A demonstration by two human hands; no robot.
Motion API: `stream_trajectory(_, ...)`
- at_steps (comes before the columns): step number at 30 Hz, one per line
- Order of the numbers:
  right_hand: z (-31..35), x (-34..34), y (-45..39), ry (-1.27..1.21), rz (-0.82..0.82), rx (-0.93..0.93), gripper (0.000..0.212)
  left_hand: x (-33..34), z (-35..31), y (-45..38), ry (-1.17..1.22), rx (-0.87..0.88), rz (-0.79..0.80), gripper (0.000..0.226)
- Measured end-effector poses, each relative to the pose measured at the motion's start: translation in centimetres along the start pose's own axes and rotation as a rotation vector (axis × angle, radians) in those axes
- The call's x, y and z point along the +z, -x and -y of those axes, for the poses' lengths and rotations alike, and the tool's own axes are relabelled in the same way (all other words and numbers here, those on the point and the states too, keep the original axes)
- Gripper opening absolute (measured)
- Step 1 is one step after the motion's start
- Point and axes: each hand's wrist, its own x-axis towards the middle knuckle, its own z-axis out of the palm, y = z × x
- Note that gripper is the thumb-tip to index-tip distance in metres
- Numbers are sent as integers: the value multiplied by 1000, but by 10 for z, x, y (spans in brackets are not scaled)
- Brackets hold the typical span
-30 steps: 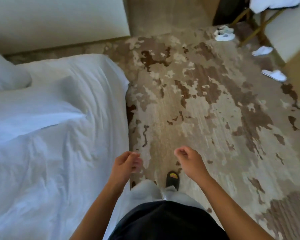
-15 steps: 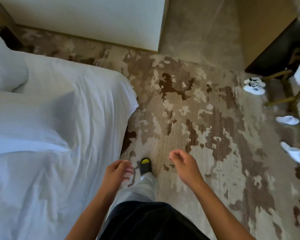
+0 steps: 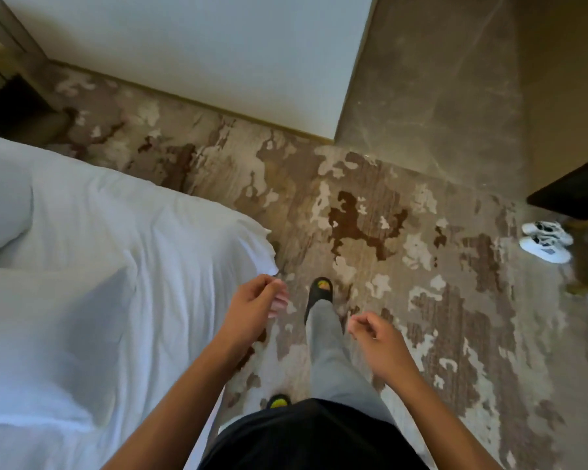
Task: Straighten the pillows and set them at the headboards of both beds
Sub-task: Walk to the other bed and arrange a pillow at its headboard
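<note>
Both hands hang loosely curled and hold nothing: the left hand (image 3: 252, 305) is just beside the corner of the bed (image 3: 170, 239), the right hand (image 3: 375, 337) is over the carpet (image 3: 421, 205). Two pillows lie on the bed, well to the left of the hands: a near pillow (image 3: 53, 320) and a far pillow (image 3: 4, 215). To do this step well, walk round the bed corner toward the pillows, then take each by two corners, shake it flat and set it square at the headboard, which is out of view.

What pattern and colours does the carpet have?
The carpet is mottled: irregular beige, tan and dark brown patches. It shows best in the head view.
</note>
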Motion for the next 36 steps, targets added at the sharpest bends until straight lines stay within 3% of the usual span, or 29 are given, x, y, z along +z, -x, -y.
stream_trajectory(4, 88, -14, -135, 41, 119, -111, 14, -23, -46, -80, 8, -56, -180, 24)
stream_trajectory(8, 200, -20, -251, 105, 266, -228, 17, -51, -85, -131, 175, -148, -395, 24)
stream_trajectory(15, 382, 7, -395, 238, 489, -464, 15, -101, -133, -232, 420, -239, -693, 25)
stream_trajectory(27, 598, 35, -598, 451, 538, -477, 9, -254, -284, -512, 474, -166, -646, 24)
stream_trajectory(36, 743, 130, -722, 552, 664, -445, 14, -404, -346, -629, 512, -134, -800, 21)
